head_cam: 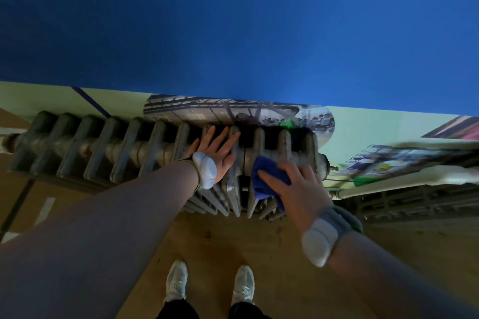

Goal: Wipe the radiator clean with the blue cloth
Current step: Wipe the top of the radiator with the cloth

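While the old grey radiator [108,147] stands against the blue wall [233,21], the blue cloth [267,179] is pressed on its right end by the right hand [298,189], fingers curled over it. The left hand [220,147] is laid flat beside it, fingers straight.

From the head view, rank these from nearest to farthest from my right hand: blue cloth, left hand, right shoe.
From the right hand:
1. Blue cloth, under its fingers on the radiator.
2. Left hand, flat on the radiator, to the left.
3. Right shoe, down on the floor.
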`<action>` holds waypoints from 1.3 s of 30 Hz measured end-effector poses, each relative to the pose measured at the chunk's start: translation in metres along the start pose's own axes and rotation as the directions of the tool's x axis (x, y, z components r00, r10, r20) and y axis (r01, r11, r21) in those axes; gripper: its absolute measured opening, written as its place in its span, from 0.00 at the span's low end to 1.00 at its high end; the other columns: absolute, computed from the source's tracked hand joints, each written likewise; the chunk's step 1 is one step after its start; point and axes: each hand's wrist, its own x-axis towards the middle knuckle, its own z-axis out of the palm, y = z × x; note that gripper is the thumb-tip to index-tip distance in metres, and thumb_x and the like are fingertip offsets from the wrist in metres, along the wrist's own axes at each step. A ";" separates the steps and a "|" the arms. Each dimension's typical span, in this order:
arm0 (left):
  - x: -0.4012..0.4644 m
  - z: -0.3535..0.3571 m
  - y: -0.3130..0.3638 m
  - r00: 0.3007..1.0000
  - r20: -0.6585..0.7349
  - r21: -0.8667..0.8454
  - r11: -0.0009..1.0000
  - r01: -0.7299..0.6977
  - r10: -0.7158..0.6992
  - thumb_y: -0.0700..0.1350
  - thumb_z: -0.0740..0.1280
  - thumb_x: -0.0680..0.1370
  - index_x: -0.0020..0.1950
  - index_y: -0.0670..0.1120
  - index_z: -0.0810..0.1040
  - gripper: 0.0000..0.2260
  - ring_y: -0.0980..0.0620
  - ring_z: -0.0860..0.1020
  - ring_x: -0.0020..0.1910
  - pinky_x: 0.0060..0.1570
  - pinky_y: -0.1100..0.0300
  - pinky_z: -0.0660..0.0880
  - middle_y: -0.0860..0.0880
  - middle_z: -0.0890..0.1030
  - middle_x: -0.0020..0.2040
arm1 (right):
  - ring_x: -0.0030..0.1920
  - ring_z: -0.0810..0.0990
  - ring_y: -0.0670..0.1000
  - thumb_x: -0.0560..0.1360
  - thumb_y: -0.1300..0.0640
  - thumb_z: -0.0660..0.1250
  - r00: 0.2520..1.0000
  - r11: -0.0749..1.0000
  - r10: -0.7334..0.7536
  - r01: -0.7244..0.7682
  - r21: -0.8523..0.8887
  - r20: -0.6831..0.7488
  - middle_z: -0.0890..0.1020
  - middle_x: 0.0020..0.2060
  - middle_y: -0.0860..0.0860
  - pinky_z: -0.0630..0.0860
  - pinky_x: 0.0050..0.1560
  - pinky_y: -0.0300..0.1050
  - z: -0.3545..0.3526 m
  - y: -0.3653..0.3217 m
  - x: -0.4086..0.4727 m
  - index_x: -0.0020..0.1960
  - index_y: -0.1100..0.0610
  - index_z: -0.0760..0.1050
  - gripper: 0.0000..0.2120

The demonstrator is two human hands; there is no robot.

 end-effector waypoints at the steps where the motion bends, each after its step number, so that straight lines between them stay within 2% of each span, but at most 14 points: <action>1: 0.000 0.000 0.000 1.000 -0.007 -0.006 1.000 0.003 -0.003 0.56 0.44 0.81 0.74 0.61 0.37 0.23 0.51 0.39 0.76 0.73 0.48 0.44 0.58 0.41 0.77 | 0.62 0.66 0.60 0.73 0.54 0.67 0.999 1.000 -0.007 0.007 -0.003 0.038 0.60 0.68 0.52 0.67 0.63 0.54 0.000 -0.001 -0.004 0.74 0.39 0.52 0.37; 4: 0.002 0.001 -0.001 1.000 -0.021 -0.005 1.000 0.002 -0.002 0.56 0.44 0.81 0.74 0.61 0.37 0.23 0.50 0.39 0.76 0.73 0.48 0.45 0.58 0.42 0.77 | 0.64 0.62 0.58 0.77 0.53 0.61 0.993 1.000 0.016 -0.017 0.007 0.115 0.56 0.69 0.51 0.64 0.66 0.51 -0.007 0.002 0.003 0.74 0.38 0.45 0.33; 9: 0.001 0.002 -0.003 1.000 -0.015 -0.005 1.000 -0.024 0.024 0.57 0.44 0.81 0.74 0.61 0.37 0.23 0.49 0.39 0.76 0.74 0.47 0.45 0.57 0.41 0.77 | 0.61 0.64 0.61 0.77 0.52 0.58 0.983 0.984 0.176 -0.178 0.030 0.053 0.60 0.66 0.53 0.67 0.59 0.52 -0.021 0.020 0.067 0.72 0.37 0.54 0.27; 12: 0.001 0.002 -0.004 0.999 -0.035 -0.007 0.999 -0.037 0.037 0.57 0.44 0.81 0.74 0.61 0.37 0.23 0.49 0.39 0.76 0.74 0.46 0.45 0.57 0.41 0.77 | 0.63 0.63 0.62 0.76 0.50 0.59 0.978 0.982 0.180 -0.185 0.043 0.105 0.60 0.66 0.53 0.67 0.59 0.54 -0.022 0.029 0.091 0.72 0.37 0.57 0.26; 16: 0.000 0.004 -0.002 0.998 -0.055 -0.026 0.999 -0.038 0.036 0.57 0.45 0.81 0.74 0.61 0.38 0.23 0.49 0.38 0.76 0.73 0.47 0.43 0.57 0.41 0.77 | 0.61 0.64 0.61 0.78 0.51 0.57 0.982 0.982 0.187 -0.187 0.038 0.011 0.61 0.66 0.52 0.66 0.59 0.53 -0.014 0.024 0.075 0.72 0.37 0.56 0.25; 18: -0.003 0.006 0.001 0.988 -0.145 0.001 0.999 -0.047 0.047 0.55 0.46 0.81 0.75 0.59 0.42 0.23 0.46 0.39 0.76 0.73 0.48 0.41 0.54 0.40 0.77 | 0.60 0.64 0.60 0.77 0.52 0.57 0.981 0.981 0.194 -0.194 0.016 -0.004 0.60 0.67 0.52 0.66 0.60 0.52 -0.015 0.016 0.057 0.72 0.37 0.54 0.26; 20: -0.007 0.004 0.009 0.953 -0.278 0.048 0.993 -0.108 0.117 0.53 0.49 0.80 0.76 0.56 0.50 0.24 0.43 0.42 0.76 0.73 0.49 0.41 0.52 0.42 0.77 | 0.61 0.64 0.60 0.76 0.51 0.61 0.981 0.981 0.194 -0.194 0.004 0.000 0.59 0.67 0.52 0.66 0.60 0.52 -0.012 0.005 0.032 0.72 0.38 0.55 0.28; 21: -0.006 0.001 0.016 0.942 -0.294 0.058 0.987 -0.151 0.161 0.51 0.50 0.79 0.76 0.56 0.51 0.24 0.42 0.43 0.76 0.73 0.49 0.41 0.51 0.43 0.77 | 0.60 0.65 0.60 0.74 0.50 0.64 0.983 0.983 0.183 -0.183 -0.008 -0.014 0.61 0.66 0.52 0.68 0.59 0.52 -0.011 0.002 0.020 0.71 0.38 0.57 0.29; 24: 0.001 0.000 0.040 0.968 -0.170 0.010 0.982 -0.186 0.185 0.51 0.49 0.82 0.76 0.57 0.44 0.24 0.44 0.39 0.76 0.73 0.50 0.41 0.54 0.41 0.77 | 0.52 0.74 0.61 0.62 0.54 0.77 0.993 0.992 0.116 -0.117 -0.038 -0.019 0.73 0.58 0.54 0.75 0.50 0.55 -0.005 -0.004 -0.011 0.64 0.42 0.71 0.32; 27: 0.008 0.008 0.048 0.987 -0.096 -0.016 0.992 -0.128 0.126 0.56 0.45 0.81 0.75 0.59 0.40 0.24 0.46 0.37 0.75 0.73 0.49 0.41 0.57 0.41 0.77 | 0.44 0.77 0.62 0.53 0.57 0.81 0.993 0.996 0.070 -0.074 -0.039 -0.091 0.78 0.51 0.55 0.78 0.41 0.56 -0.003 0.008 -0.020 0.57 0.45 0.78 0.34; 31: 0.010 0.010 0.046 0.992 -0.066 0.037 0.994 -0.105 0.107 0.58 0.44 0.81 0.75 0.59 0.37 0.25 0.45 0.36 0.75 0.74 0.49 0.42 0.57 0.41 0.77 | 0.48 0.75 0.62 0.57 0.56 0.78 0.994 0.990 0.082 -0.090 -0.113 -0.077 0.75 0.55 0.55 0.76 0.46 0.56 -0.008 0.025 -0.004 0.63 0.43 0.73 0.35; 34: 0.010 0.006 0.049 0.994 -0.044 0.068 0.993 -0.098 0.101 0.58 0.44 0.81 0.75 0.57 0.37 0.25 0.44 0.36 0.75 0.73 0.49 0.42 0.56 0.40 0.77 | 0.61 0.66 0.61 0.75 0.51 0.62 0.993 0.989 0.118 -0.119 -0.092 -0.018 0.63 0.66 0.53 0.68 0.59 0.54 -0.018 0.036 0.033 0.72 0.39 0.57 0.28; 36: 0.009 0.005 0.049 0.995 -0.039 0.089 0.992 -0.091 0.095 0.58 0.44 0.81 0.75 0.57 0.37 0.25 0.44 0.35 0.75 0.73 0.49 0.42 0.56 0.40 0.77 | 0.63 0.63 0.61 0.77 0.50 0.57 0.985 0.984 0.172 -0.172 -0.049 0.006 0.60 0.68 0.52 0.66 0.61 0.53 -0.021 0.043 0.059 0.73 0.37 0.53 0.27; 39: 0.008 0.002 0.050 0.996 -0.012 0.099 0.991 -0.085 0.087 0.57 0.43 0.81 0.75 0.57 0.36 0.25 0.44 0.35 0.75 0.73 0.49 0.42 0.56 0.39 0.77 | 0.63 0.63 0.61 0.77 0.51 0.57 0.979 0.979 0.203 -0.203 -0.025 0.023 0.59 0.67 0.53 0.65 0.61 0.53 -0.019 0.046 0.074 0.73 0.37 0.53 0.27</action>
